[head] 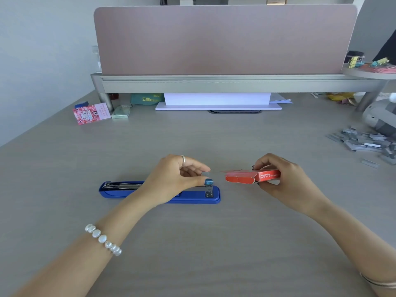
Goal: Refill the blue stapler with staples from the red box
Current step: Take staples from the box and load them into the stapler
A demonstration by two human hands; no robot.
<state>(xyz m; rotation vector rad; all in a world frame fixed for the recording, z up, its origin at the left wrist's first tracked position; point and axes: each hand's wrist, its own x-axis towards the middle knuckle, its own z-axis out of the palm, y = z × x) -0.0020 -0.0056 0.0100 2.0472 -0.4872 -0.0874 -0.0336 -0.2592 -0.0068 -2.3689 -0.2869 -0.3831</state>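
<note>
Left hand point(175, 179): we pinch a staple strip point(206, 173) above the opened stapler point(159, 192)
Right hand point(285, 181): our grip holds the open red box point(252, 176)

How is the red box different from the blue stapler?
The red box is small and made of card; the blue stapler is long. The box is held off the desk in the right hand; the stapler lies flat on it, opened out. Both are open.

Stapler point(192, 198) middle behind left hand point(171, 179).
</note>
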